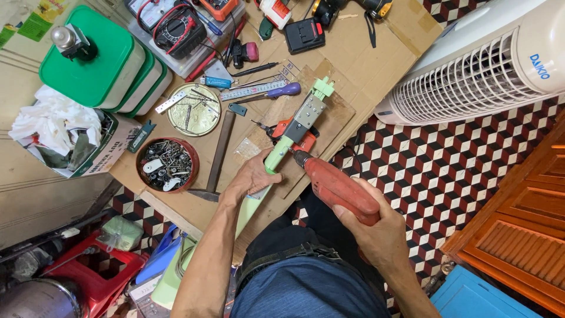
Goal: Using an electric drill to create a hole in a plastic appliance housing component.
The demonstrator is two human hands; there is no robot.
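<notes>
Head view, frame centre: my left hand (pixel 254 176) clamps the pale green bar (pixel 276 158) flat on the cardboard sheet (pixel 365 70), my right hand (pixel 376 232) grips the red drill (pixel 338 185), whose bit should stay square to it under steady pressure.

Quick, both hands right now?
Left hand: closed around the pale green bar, pinning it down.
Right hand: gripping the red drill.

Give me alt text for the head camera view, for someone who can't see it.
Seen from above, the right hand aims a red power drill at a pale green bar that the left hand steadies on cardboard, amid scattered tools and a round tin of screws.
</notes>
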